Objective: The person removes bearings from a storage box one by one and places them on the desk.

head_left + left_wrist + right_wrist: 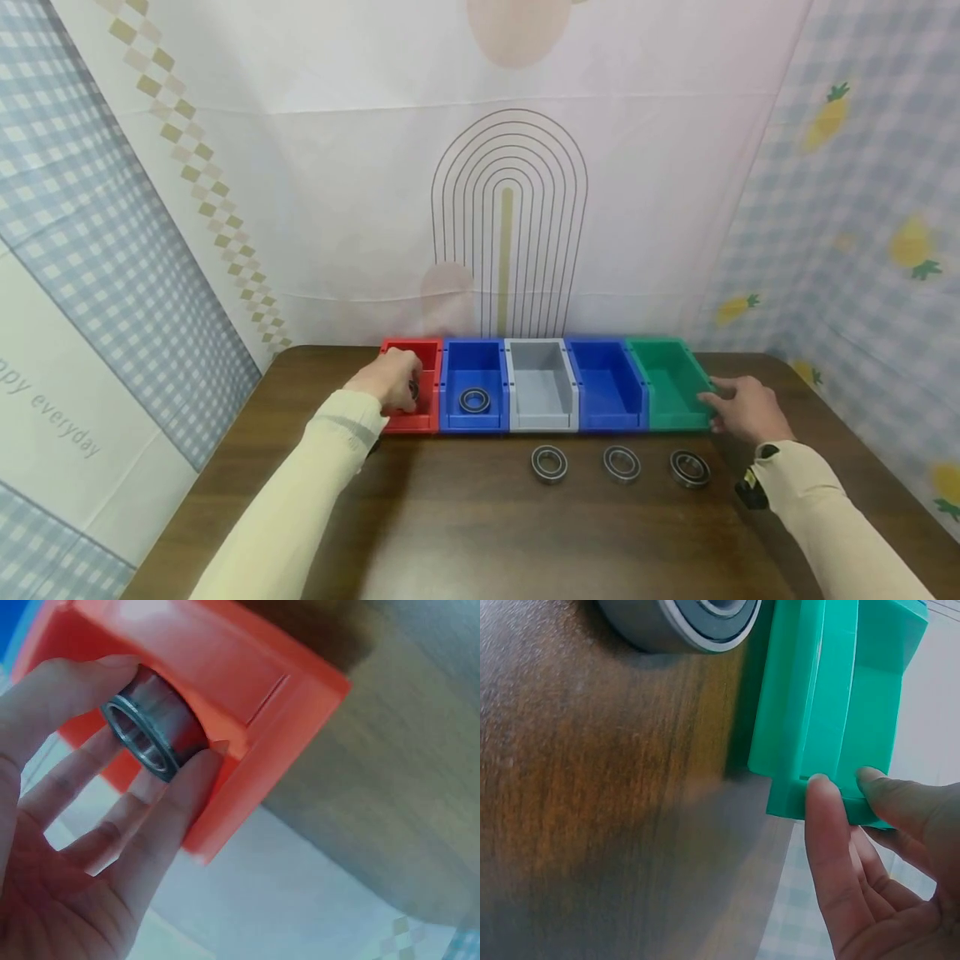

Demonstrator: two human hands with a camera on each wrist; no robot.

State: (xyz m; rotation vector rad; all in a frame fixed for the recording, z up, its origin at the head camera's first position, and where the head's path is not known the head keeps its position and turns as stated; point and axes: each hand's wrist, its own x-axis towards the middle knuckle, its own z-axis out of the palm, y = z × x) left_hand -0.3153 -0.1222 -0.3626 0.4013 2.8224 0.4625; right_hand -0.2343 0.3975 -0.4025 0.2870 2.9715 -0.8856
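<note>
My left hand (pixel 388 379) reaches into the red bin (pixel 429 379) at the left end of a row of bins. Between thumb and fingers it pinches a ball bearing (pixel 169 720), held on edge inside the bin walls. My right hand (pixel 750 408) is at the right end of the row and grips the side wall of the green bin (pixel 667 375). In the right wrist view, thumb and fingers are on either side of the green rim. Another bearing (pixel 462 401) lies flat in the blue bin (pixel 474 362) beside the red one.
A grey bin (pixel 536 375) and a second blue bin (pixel 600 375) fill the middle of the row. In front, three bearings lie on the brown wooden table (pixel 487 533): a left one (pixel 550 479), a middle one (pixel 622 478) and a right one (pixel 686 483). Patterned cloth hangs behind.
</note>
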